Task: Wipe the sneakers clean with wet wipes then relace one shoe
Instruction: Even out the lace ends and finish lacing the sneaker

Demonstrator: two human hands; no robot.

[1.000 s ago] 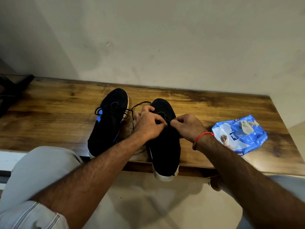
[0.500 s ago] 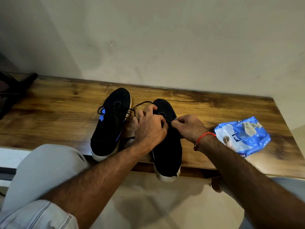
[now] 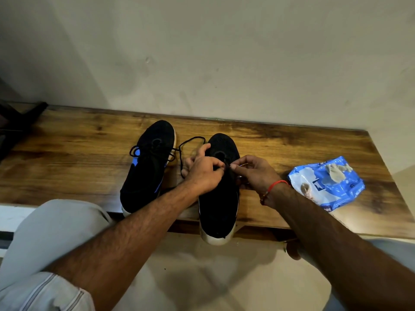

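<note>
The right sneaker lies on the wooden bench with its toe toward the wall and its white heel hanging over the near edge, and both hands work on it at the eyelets. The left hand is curled over the tongue area, its fingertips pinching the black lace; the thumb points up toward the toe. The right hand, with a red thread round its wrist, also pinches the lace, thumb and forefinger closed on it just beside the left fingertips. Compared with half a second ago the two hands have drawn slightly apart along the lace, and the right fingers are raised a little higher off the shoe; a second ago the knuckles were nearly touching. A loop of the lace arcs over the bench between the two shoes, much as before. The left sneaker, black with blue patches, lies just beside the other, laced, and has not moved. The blue pack of wipes sits on the bench to the right, near the right wrist, with a crumpled used wipe on top, unchanged. A knee in light trousers fills the lower left.
</note>
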